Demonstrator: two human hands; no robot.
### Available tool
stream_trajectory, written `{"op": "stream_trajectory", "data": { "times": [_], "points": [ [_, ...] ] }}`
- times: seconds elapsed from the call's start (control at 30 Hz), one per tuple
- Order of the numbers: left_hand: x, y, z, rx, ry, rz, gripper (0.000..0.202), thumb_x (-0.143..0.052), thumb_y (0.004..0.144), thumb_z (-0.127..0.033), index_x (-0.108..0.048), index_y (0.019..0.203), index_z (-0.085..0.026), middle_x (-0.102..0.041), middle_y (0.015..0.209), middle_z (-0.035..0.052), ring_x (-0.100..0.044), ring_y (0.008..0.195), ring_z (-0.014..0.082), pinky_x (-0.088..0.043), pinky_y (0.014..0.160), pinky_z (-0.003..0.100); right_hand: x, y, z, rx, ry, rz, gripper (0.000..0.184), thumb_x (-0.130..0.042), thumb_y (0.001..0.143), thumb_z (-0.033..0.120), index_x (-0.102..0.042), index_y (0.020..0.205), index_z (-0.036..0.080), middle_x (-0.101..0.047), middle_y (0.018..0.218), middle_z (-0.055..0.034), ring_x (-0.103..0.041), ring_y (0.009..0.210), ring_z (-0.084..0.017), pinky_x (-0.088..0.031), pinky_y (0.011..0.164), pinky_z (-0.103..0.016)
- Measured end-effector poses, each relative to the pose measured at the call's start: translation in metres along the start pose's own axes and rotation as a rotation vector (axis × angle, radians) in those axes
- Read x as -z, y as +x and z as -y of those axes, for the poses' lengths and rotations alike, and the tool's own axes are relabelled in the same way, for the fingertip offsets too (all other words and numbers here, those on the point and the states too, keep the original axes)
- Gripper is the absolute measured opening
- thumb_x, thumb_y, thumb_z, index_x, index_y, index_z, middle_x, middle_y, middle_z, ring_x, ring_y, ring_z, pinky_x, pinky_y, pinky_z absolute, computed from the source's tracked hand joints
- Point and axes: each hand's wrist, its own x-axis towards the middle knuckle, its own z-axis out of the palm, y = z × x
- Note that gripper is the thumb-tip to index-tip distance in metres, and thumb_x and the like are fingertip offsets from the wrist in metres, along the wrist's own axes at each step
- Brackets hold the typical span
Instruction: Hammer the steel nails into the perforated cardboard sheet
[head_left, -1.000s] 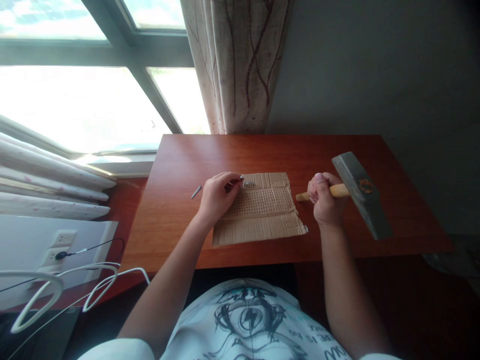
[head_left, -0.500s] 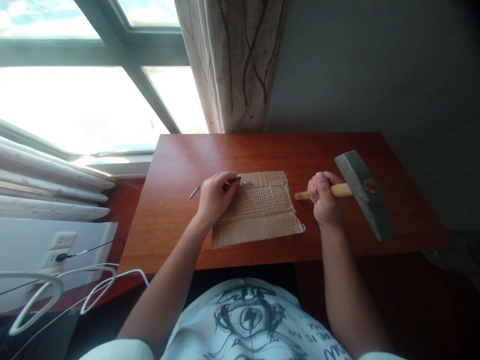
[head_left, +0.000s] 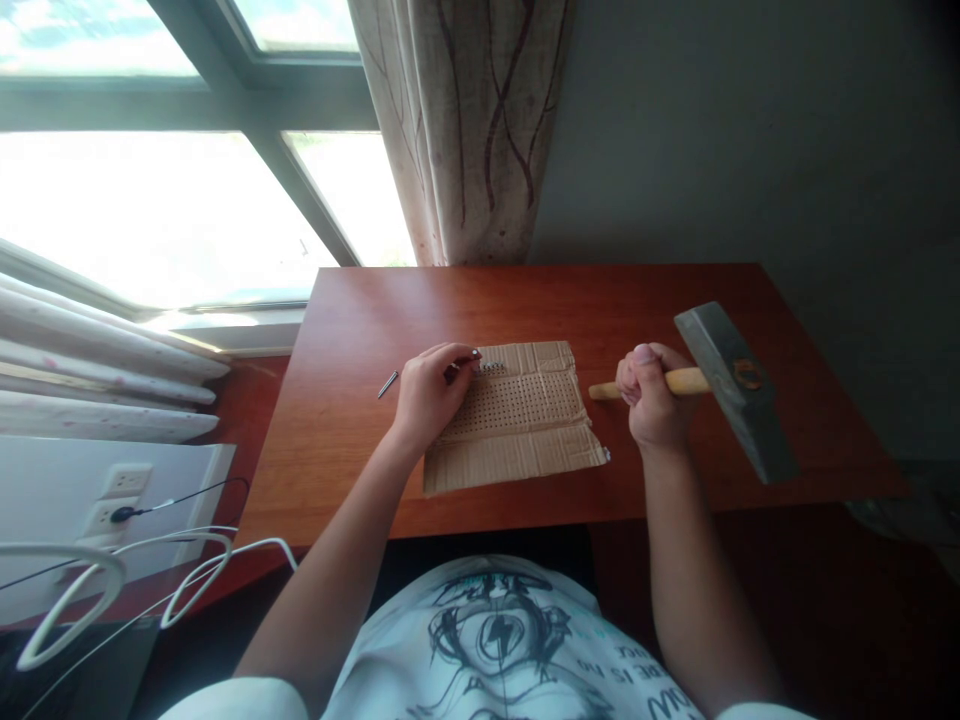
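A flat piece of brown cardboard (head_left: 525,440), dotted with rows of small holes, lies on the reddish wooden table (head_left: 600,310). My left hand (head_left: 426,392) rests on its left edge, fingers pinched on a small nail at the top left corner, beside a short row of nails (head_left: 493,367) stuck in the cardboard. My right hand (head_left: 651,395) is closed round the wooden handle of a hammer (head_left: 731,385), held to the right of the cardboard with its grey steel head raised over the table.
One loose nail (head_left: 388,384) lies on the table left of my left hand. A curtain (head_left: 469,130) hangs behind the table, windows to the left. White cables (head_left: 150,570) and a wall socket (head_left: 120,495) sit low on the left.
The hammer head has drifted slightly to the right. My left hand has stayed at the cardboard's corner.
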Motion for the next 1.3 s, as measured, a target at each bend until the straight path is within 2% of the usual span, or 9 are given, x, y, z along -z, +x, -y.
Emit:
{"op": "stream_trajectory", "data": {
  "times": [0.27, 0.67, 1.3],
  "points": [
    [0.0003, -0.0001, -0.001, 0.0, -0.001, -0.009, 0.01, -0.065, 0.088, -0.018, -0.074, 0.089, -0.021, -0.077, 0.085, 0.0025, -0.07, 0.074, 0.0155, -0.054, 0.069, 0.027, 0.0006, -0.0003, -0.0005, -0.003, -0.052, 0.014, 0.053, -0.056, 0.096, 0.052, -0.033, 0.059, 0.022, -0.028, 0.049, 0.006, -0.026, 0.043, -0.008, -0.022, 0.039, -0.024],
    [0.0002, 0.0002, -0.0004, 0.007, 0.016, 0.013, 0.01, -0.064, 0.088, -0.019, -0.074, 0.09, -0.021, -0.077, 0.085, 0.0027, -0.07, 0.075, 0.0161, -0.054, 0.069, 0.027, 0.0005, -0.0003, -0.0016, 0.01, 0.004, 0.002, 0.052, -0.058, 0.096, 0.047, -0.034, 0.059, 0.021, -0.029, 0.05, 0.0063, -0.027, 0.043, -0.008, -0.02, 0.04, -0.024],
    [-0.0001, -0.001, -0.0017, -0.002, 0.075, 0.044, 0.011, -0.062, 0.088, -0.019, -0.073, 0.089, -0.021, -0.077, 0.087, 0.0036, -0.069, 0.075, 0.0171, -0.053, 0.071, 0.029, -0.0006, -0.0028, 0.0003, -0.009, -0.036, 0.004, 0.052, -0.057, 0.096, 0.051, -0.034, 0.059, 0.022, -0.029, 0.05, 0.0059, -0.027, 0.044, -0.009, -0.022, 0.039, -0.025]
  ]
}}
